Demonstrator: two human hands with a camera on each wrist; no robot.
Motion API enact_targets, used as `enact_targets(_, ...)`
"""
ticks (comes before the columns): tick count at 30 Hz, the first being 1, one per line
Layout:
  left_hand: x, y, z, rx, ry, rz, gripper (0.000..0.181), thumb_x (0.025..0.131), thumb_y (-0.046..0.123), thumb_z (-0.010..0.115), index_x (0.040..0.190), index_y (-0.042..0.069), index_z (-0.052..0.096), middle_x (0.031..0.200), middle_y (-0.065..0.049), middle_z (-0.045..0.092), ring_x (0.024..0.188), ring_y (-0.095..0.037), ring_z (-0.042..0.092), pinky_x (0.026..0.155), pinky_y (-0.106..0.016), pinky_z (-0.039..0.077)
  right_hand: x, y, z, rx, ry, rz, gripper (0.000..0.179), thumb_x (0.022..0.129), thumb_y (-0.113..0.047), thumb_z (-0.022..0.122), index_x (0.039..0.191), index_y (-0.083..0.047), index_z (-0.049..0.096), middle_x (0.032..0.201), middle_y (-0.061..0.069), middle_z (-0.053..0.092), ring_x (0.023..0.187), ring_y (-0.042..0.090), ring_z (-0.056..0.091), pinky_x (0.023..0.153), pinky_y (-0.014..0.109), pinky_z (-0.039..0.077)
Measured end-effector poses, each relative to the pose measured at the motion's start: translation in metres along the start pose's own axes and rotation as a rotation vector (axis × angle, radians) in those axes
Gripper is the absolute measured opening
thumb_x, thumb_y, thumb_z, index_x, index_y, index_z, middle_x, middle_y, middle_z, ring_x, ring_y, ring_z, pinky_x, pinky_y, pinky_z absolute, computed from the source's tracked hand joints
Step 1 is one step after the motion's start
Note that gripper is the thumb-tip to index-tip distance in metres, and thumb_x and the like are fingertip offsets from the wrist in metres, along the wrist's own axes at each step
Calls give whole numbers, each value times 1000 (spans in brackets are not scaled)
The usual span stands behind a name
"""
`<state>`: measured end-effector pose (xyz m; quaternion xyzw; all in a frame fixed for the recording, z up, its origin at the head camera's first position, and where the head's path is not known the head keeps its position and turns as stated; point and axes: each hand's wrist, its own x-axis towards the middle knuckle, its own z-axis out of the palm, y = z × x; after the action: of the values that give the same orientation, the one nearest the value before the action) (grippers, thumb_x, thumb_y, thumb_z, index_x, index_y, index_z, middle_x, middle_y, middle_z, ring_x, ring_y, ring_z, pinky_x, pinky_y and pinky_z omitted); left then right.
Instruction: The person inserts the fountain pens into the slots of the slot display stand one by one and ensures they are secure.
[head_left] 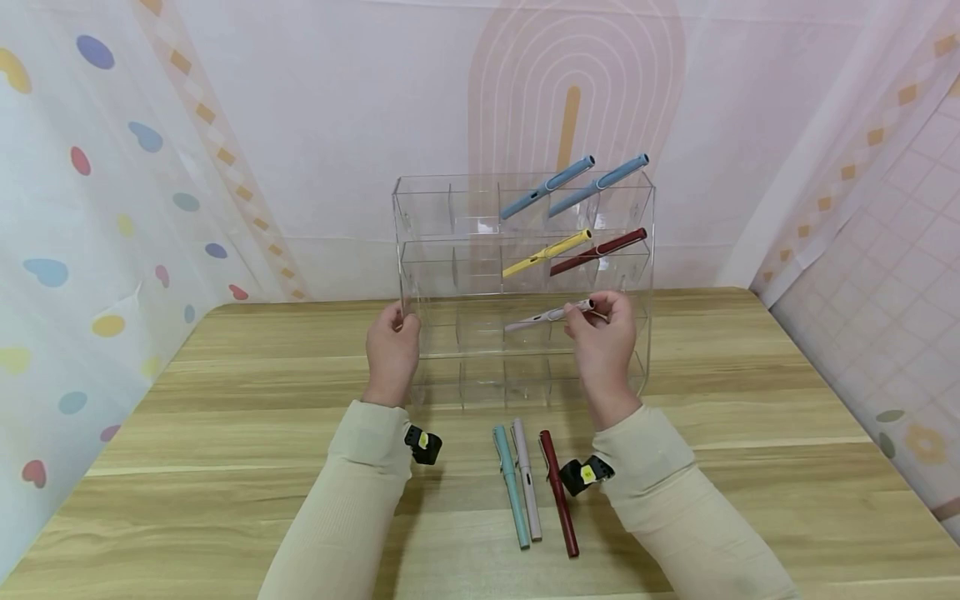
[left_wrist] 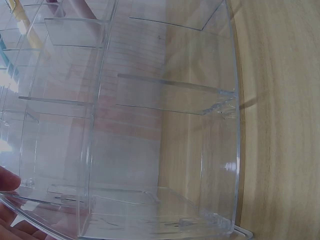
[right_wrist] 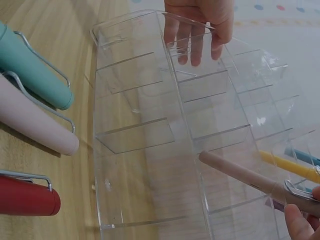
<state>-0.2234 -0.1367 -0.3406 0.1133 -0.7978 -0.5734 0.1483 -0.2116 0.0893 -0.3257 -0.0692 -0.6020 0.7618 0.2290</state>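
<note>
A clear stepped acrylic pen rack (head_left: 427,212) stands upright on the table. My left hand (head_left: 392,354) grips its left side wall, thumb on one face and fingers on the other; the right wrist view shows this hand (right_wrist: 200,35) through the plastic. Between thumb and fingers, my right hand (head_left: 606,346) pinches the upper end of a pale pink pen (head_left: 536,320). That pen slants with its lower end in a third-tier compartment. Above it, a yellow pen (head_left: 547,253) and a dark red pen (head_left: 597,252) lean in the second tier.
Two blue pens (head_left: 547,187) lean in the top tier. In front of the rack lie a turquoise pen (head_left: 512,487), a light pink pen (head_left: 527,479) and a red pen (head_left: 558,493). A patterned curtain (head_left: 337,125) hangs behind the wooden table (head_left: 247,417).
</note>
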Motion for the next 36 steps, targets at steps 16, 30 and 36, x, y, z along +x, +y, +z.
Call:
enact_targets(16, -2, 1, 2, -11, -6, -15, 36, 96, 13, 42, 127, 3, 59, 124, -16, 58, 101, -22, 48, 70, -29, 38, -3, -3, -10, -94, -28, -18, 32, 82, 8, 67, 108, 0, 50, 104, 5, 51, 91, 12, 57, 73, 15, 50)
enact_targets(30, -1, 1, 1, 7, -8, -7, 34, 96, 15, 42, 123, 5, 60, 122, -13, 60, 73, -17, 41, 55, -23, 33, -20, 0, -46, -289, -189, 73, 30, 85, 4, 64, 112, 3, 50, 112, 14, 52, 92, 7, 57, 76, 14, 48)
enact_targets(36, -1, 0, 1, 2, 0, 3, 33, 95, 14, 43, 121, 4, 61, 120, -13, 60, 63, -12, 37, 51, -21, 31, -30, 5, -55, -471, -353, 108, 31, 86, -1, 65, 115, 4, 53, 118, 21, 55, 104, 27, 60, 78, 20, 49)
